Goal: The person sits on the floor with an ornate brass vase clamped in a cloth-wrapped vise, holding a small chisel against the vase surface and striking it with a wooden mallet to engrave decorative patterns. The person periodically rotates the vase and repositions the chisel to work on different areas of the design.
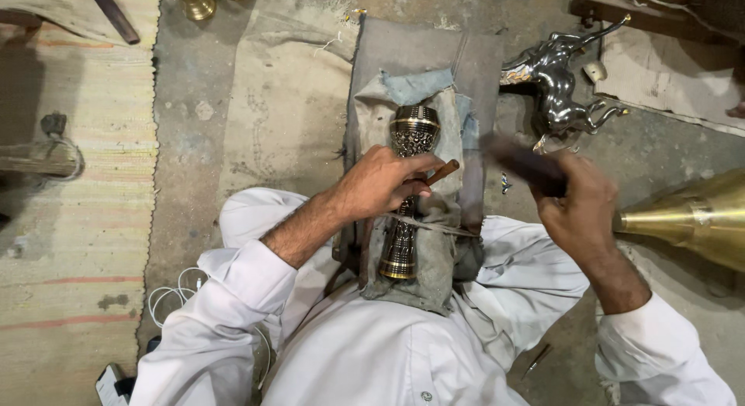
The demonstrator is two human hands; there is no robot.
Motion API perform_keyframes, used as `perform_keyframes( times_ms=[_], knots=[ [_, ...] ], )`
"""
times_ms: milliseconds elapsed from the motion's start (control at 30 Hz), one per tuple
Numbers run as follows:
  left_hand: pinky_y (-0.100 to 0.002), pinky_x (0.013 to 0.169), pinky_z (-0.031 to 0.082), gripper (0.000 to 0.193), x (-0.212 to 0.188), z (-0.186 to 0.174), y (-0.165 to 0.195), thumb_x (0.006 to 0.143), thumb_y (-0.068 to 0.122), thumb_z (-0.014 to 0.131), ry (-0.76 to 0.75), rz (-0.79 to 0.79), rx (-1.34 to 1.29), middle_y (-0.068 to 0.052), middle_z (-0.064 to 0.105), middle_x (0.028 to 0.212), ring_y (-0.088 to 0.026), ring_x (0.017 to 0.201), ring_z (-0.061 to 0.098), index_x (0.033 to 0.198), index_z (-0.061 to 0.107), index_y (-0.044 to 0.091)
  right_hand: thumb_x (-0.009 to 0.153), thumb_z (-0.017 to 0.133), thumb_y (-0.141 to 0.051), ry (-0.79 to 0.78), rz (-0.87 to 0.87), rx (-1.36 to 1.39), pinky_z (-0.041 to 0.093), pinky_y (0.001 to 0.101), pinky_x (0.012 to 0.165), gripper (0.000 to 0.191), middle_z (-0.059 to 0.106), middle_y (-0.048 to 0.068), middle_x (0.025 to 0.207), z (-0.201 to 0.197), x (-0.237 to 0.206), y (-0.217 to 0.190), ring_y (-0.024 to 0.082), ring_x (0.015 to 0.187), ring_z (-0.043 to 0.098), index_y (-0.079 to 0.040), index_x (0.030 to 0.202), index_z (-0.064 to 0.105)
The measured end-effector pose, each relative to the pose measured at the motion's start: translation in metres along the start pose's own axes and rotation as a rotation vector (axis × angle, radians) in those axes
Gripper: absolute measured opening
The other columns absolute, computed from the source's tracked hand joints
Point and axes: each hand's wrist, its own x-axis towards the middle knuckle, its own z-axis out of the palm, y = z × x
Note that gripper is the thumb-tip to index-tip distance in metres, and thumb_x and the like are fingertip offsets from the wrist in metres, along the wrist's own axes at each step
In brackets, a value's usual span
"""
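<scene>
Pinching a thin brown tool (pixel 442 172) between thumb and fingertips, the left hand (pixel 380 183) lies across the middle of one engraved brass vase (pixel 407 190); the tool's free end sticks out to the right, past the vase's side. The fingers are narrow, closed on the tool, and the heel of the hand rests on the vase. From there the left forearm runs down and left, bare to a rolled white sleeve (pixel 233 278).

The right hand (pixel 578 204) is fisted around one dark mallet (pixel 521 162), whose head is blurred and points up and left toward the vase, apart from it. Its wrist is cocked, and the forearm slopes down and right into the other white sleeve.

The vase lies flat on a grey cloth pad (pixel 434 103) between the person's knees. Its long axis runs straight away from the body, the wider patterned end far, the gold-rimmed end near. A thin strap (pixel 434 226) crosses it just below the left hand.

Beyond the pad lie one shiny metal horse (pixel 555 84) at upper right, one big brass cone (pixel 691 216) at the right edge just behind the right hand, two small brass pieces (pixel 198 3) at the top, and one white cable (pixel 174 293) on the floor at the left.
</scene>
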Motion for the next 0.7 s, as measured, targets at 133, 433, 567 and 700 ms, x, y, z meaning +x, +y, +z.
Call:
perform_keyframes(
  times_ms=[133, 433, 567, 700],
  knots=[
    [-0.044, 0.068, 0.056, 0.037, -0.001, -0.003, 0.001, 0.09, 0.019, 0.079, -0.036, -0.031, -0.002, -0.012, 0.079, 0.084, -0.032, 0.074, 0.075, 0.123, 0.065, 0.012, 0.083, 0.077, -0.007, -0.008, -0.05, -0.073, 0.053, 0.0467, 0.079, 0.032, 0.07, 0.017, 0.1, -0.003, 0.0, 0.001, 0.038, 0.092, 0.069, -0.004, 0.113, 0.066],
    [-0.04, 0.077, 0.06, 0.04, -0.006, 0.0, 0.004, 0.091, 0.019, 0.081, 0.099, -0.015, -0.071, -0.014, 0.079, 0.102, -0.03, 0.091, 0.078, 0.126, 0.065, 0.009, 0.08, 0.076, -0.006, -0.095, -0.079, -0.212, 0.052, 0.0481, 0.081, 0.033, 0.071, 0.015, 0.099, -0.006, 0.006, 0.002, 0.038, 0.097, 0.068, -0.008, 0.112, 0.069],
    [-0.035, 0.083, 0.064, 0.041, -0.013, 0.001, 0.009, 0.093, 0.016, 0.077, 0.255, -0.055, -0.148, -0.013, 0.079, 0.109, -0.024, 0.096, 0.08, 0.132, 0.064, 0.011, 0.077, 0.076, -0.009, -0.148, -0.108, -0.23, 0.051, 0.0499, 0.074, 0.043, 0.069, 0.017, 0.09, -0.009, 0.01, 0.002, 0.04, 0.088, 0.068, -0.007, 0.119, 0.07],
    [-0.036, 0.08, 0.064, 0.043, -0.023, 0.011, 0.016, 0.093, 0.019, 0.078, 0.303, -0.142, -0.161, -0.013, 0.079, 0.106, -0.024, 0.092, 0.08, 0.132, 0.063, 0.011, 0.082, 0.081, -0.019, -0.3, 0.183, -0.008, 0.05, 0.0498, 0.065, 0.034, 0.068, 0.018, 0.081, -0.001, 0.011, 0.002, 0.04, 0.074, 0.068, -0.009, 0.113, 0.069]
  ],
)
